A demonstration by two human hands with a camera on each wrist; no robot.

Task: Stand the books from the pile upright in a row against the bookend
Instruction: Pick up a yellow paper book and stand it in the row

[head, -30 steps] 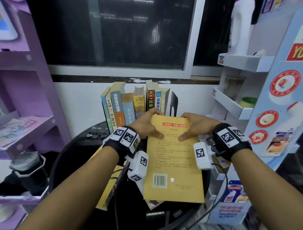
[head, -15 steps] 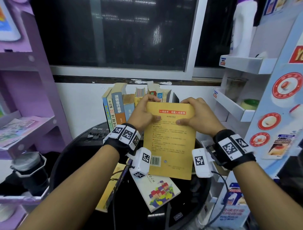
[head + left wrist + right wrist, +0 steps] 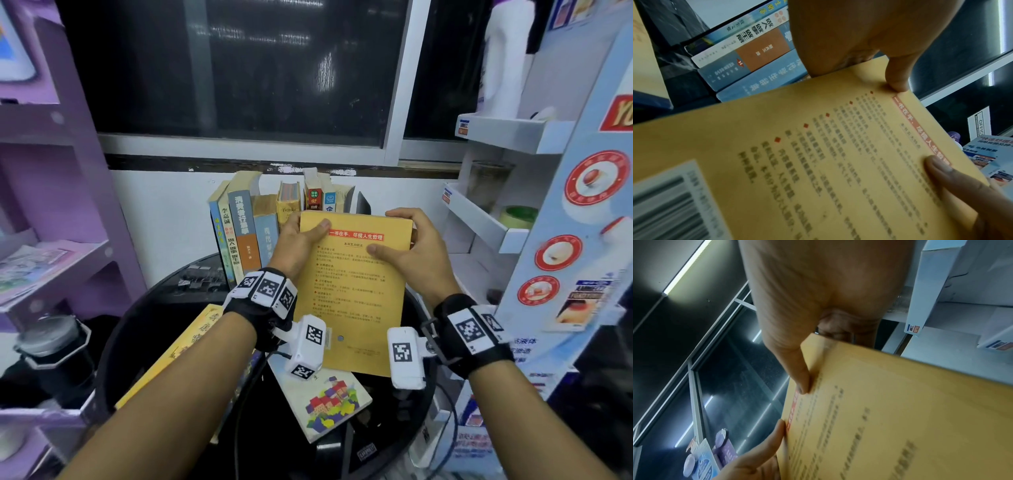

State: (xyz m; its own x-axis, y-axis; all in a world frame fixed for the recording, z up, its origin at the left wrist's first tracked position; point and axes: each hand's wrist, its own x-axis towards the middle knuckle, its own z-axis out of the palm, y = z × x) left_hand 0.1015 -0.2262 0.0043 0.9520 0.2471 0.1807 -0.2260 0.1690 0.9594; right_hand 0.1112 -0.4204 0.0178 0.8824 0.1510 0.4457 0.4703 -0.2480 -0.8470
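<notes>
A large yellow book (image 3: 352, 291) with red and black print is lifted off the round black table (image 3: 144, 318) and tilted up, back cover toward me. My left hand (image 3: 301, 240) grips its upper left corner, thumb on the cover. My right hand (image 3: 407, 246) grips the upper right edge, thumb on the cover (image 3: 803, 382) and fingers curled behind. Behind it several books (image 3: 246, 226) stand upright in a row, with the black bookend (image 3: 363, 204) at their right end. A book with a colourful house picture (image 3: 325, 401) and a yellow book (image 3: 178, 353) lie flat on the table.
A purple shelf unit (image 3: 51, 240) stands at the left with a black jar (image 3: 54, 346) below it. A white and blue display rack (image 3: 513, 219) stands close at the right. A dark window (image 3: 239, 68) and white wall lie behind the books. Black binder clips (image 3: 198, 277) sit on the table.
The yellow book has come up from lying flat on the pile to a tilted, nearly upright pose, and both hands rose with it. The house-picture book beneath is now uncovered.
</notes>
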